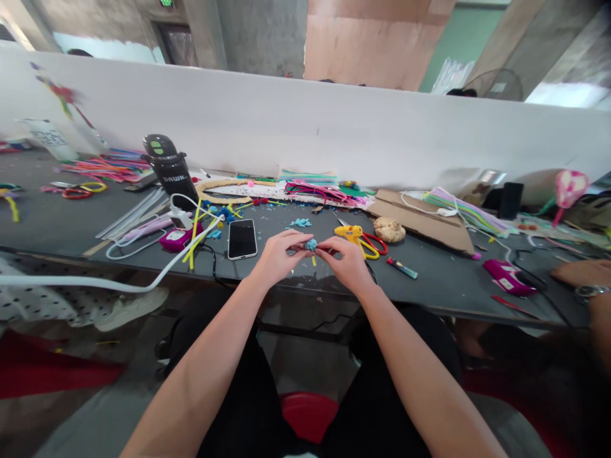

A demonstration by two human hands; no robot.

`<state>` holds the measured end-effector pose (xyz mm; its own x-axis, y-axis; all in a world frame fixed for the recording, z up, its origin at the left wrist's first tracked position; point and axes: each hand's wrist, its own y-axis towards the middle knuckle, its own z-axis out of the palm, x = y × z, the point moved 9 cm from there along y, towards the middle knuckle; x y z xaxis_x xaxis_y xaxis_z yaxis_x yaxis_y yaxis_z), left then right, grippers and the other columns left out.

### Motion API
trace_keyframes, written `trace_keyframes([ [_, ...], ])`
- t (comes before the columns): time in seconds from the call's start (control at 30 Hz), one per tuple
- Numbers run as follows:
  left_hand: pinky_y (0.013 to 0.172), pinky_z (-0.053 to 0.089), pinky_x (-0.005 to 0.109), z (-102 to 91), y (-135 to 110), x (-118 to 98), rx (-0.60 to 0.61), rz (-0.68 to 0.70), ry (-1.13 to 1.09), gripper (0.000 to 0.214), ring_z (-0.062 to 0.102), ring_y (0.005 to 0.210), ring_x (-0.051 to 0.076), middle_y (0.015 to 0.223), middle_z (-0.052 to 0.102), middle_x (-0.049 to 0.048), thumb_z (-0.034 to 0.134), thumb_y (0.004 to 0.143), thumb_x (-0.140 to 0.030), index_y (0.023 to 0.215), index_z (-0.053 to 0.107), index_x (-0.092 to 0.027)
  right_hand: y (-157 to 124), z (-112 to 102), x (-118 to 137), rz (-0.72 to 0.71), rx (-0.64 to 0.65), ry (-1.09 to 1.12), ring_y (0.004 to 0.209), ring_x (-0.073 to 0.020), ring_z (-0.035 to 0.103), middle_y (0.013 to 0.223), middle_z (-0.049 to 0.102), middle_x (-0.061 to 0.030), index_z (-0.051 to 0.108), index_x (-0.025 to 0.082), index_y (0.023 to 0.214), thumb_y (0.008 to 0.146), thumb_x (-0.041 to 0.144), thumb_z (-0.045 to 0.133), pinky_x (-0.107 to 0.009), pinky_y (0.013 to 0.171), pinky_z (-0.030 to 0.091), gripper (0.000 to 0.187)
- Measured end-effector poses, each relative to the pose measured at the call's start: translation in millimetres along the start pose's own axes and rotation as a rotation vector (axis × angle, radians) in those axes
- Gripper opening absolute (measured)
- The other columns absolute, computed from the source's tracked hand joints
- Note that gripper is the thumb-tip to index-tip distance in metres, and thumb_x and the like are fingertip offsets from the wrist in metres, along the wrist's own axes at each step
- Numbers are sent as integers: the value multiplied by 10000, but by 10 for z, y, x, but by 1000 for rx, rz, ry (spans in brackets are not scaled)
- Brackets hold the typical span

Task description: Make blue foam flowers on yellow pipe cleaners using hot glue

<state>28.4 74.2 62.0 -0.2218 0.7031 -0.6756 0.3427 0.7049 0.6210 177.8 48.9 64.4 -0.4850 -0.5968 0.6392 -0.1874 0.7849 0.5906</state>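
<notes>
Left hand (280, 256): pinching the blue cluster (310, 244)
Right hand (345, 257): pinching its other side
Blue cluster: seems largely bunched
Blue pieces (300, 222): loose on bench (442, 277), unattached

A dark bench (443, 283) is backed by a white partition (248, 114); beyond, a grey wall (262, 35) is flanked by a brown panel (367, 48).

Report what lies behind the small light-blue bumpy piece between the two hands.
Beyond the small light-blue bumpy piece, more light-blue bits lie on the dark grey flat tabletop. The left hand, right hand and piece hide whatever is directly behind them.
</notes>
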Motion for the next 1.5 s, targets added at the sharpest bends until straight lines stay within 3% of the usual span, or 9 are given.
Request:
trace_keyframes([
  [0.27,793,627,332,28,-21,26,80,-66,-44,355,724,807,188,1028,692,109,739,801,-358,1095,754,-159,-14,-9,-21,10,11,6,804,-174,659,930,714,-60,706,188,1069,872,297,686,-292,708,543,226],
  [0.53,720,613,273,32,-28,-74,115,43,79,266,708,800,165,1004,720,99,666,866,-328,1068,762,-185,-13,61,3,-46,103,-9,916,-206,657,1061,714,-88,716,222,1163,900,268,650,-325,766,560,274],
  [0.73,763,625,297,15,-40,-24,70,2,54,326,748,825,190,973,766,95,692,834,-270,1142,707,-164,-26,33,5,-122,89,-23,941,-210,696,1032,763,-79,755,224,1081,878,203,672,-335,858,551,220],
  [0.97,762,606,260,16,-69,-144,39,70,184,192,739,792,156,942,772,53,652,837,-182,1015,725,-181,-43,-9,145,-246,99,-88,911,-205,702,987,772,-86,760,206,1060,895,188,648,-321,835,554,200],
  [1.17,777,563,247,53,-78,-271,91,171,288,184,715,803,145,924,767,31,598,874,-160,990,731,-209,-42,-8,164,-256,139,-120,888,-214,683,947,767,-73,766,242,1038,926,228,607,-353,809,555,195],
  [1.5,781,575,240,34,-87,-300,59,145,290,253,740,800,157,945,783,22,595,847,-131,1034,745,-212,-44,7,230,-322,161,-127,850,-202,670,923,770,-60,768,237,964,927,191,591,-342,779,547,186],
])
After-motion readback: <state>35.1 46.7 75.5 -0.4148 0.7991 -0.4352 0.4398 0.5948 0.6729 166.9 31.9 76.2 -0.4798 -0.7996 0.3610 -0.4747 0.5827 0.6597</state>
